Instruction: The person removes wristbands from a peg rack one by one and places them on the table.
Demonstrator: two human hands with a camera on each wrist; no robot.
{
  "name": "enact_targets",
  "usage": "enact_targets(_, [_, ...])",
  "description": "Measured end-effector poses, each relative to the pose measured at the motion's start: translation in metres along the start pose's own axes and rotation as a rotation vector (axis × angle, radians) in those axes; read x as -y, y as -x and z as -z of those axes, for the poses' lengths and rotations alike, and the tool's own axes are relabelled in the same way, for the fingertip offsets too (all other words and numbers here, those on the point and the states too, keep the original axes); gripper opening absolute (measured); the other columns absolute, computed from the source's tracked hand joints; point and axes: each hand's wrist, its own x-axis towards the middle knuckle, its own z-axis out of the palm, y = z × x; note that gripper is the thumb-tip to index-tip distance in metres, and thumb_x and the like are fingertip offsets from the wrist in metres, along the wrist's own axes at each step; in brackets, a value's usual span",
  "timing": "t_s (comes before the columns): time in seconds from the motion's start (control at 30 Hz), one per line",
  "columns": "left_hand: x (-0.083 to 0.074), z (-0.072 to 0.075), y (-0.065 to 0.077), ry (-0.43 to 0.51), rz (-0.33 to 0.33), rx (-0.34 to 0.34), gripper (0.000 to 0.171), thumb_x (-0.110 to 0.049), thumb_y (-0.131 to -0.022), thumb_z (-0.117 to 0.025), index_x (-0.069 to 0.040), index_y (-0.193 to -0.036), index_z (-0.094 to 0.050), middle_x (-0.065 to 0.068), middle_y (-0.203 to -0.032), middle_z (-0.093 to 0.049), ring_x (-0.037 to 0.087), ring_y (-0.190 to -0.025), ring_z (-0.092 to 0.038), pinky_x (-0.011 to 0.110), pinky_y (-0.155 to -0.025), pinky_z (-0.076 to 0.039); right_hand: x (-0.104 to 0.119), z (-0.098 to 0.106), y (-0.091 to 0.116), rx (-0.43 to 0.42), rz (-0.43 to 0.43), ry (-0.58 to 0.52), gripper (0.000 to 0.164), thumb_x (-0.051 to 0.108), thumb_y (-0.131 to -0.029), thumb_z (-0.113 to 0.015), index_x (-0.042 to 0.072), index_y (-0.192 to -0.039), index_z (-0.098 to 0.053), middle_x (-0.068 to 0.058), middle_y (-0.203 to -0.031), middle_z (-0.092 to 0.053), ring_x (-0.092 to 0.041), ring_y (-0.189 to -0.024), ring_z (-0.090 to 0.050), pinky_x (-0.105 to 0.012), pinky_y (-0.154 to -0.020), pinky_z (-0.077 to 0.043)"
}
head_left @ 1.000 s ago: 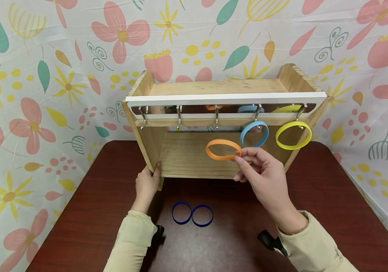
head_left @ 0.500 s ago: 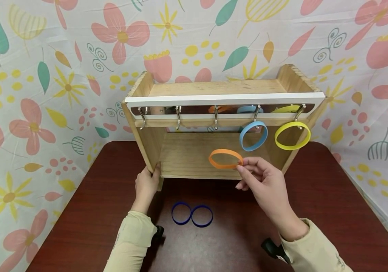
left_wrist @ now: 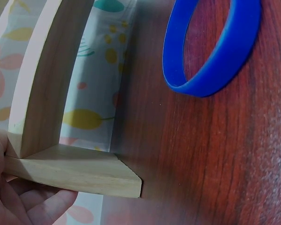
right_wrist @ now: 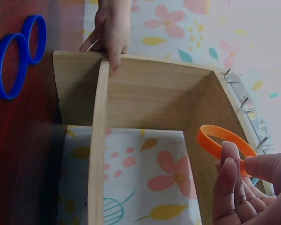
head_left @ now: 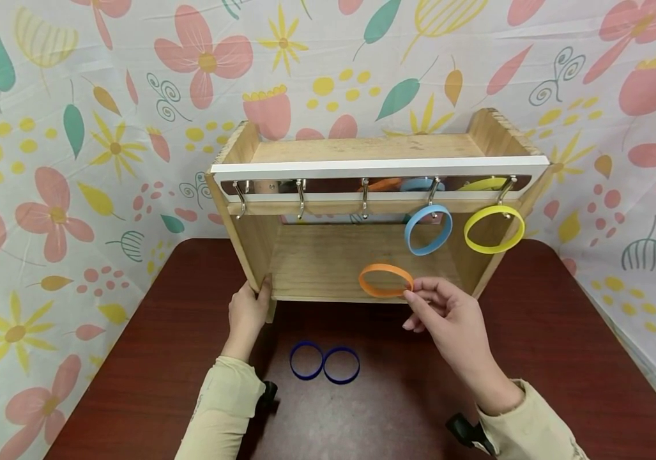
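Note:
My right hand (head_left: 448,319) pinches an orange wristband (head_left: 386,291) between thumb and fingers, in front of the lower shelf and below the hook rail (head_left: 333,185). With thumb on the front, my left hand (head_left: 249,313) grips the lower left side of the wooden shelf unit (head_left: 339,255); in the left wrist view its fingers curl round the wooden edge (left_wrist: 75,176). A light blue wristband (head_left: 410,243) and a yellow wristband (head_left: 468,239) hang on the two rightmost hooks. Two dark blue wristbands, one left (head_left: 292,367) and one right (head_left: 358,367), lie side by side on the table.
The shelf unit stands on a dark red-brown table (head_left: 149,383) against a floral cloth (head_left: 132,96). Three hooks on the left and middle of the rail carry no band. Black wrist straps (head_left: 267,396) show below both sleeves.
My right hand has moved down and slightly right with the orange wristband, away from the hook rail. The left hand and the hanging bands stay nearly where they were.

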Motion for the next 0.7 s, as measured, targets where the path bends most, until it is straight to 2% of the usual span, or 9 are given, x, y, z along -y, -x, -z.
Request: enact_targets(0.7, [0.0,0.0,0.0,-0.008,0.01,0.002,0.04,-0.043,-0.1,-0.052,-0.005,-0.098,-0.067,0.016,-0.084,-0.07,0.032,-0.072,-0.067,0.047,-0.061,-0.052,-0.016,0.007,0.007,0.014,-0.06,-0.005,0.016,0.008,-0.095,-0.064,-0.006,-0.104,-0.063,0.0,-0.081,-0.071,-0.02,-0.056,-0.066,-0.03,-0.055,-0.054])
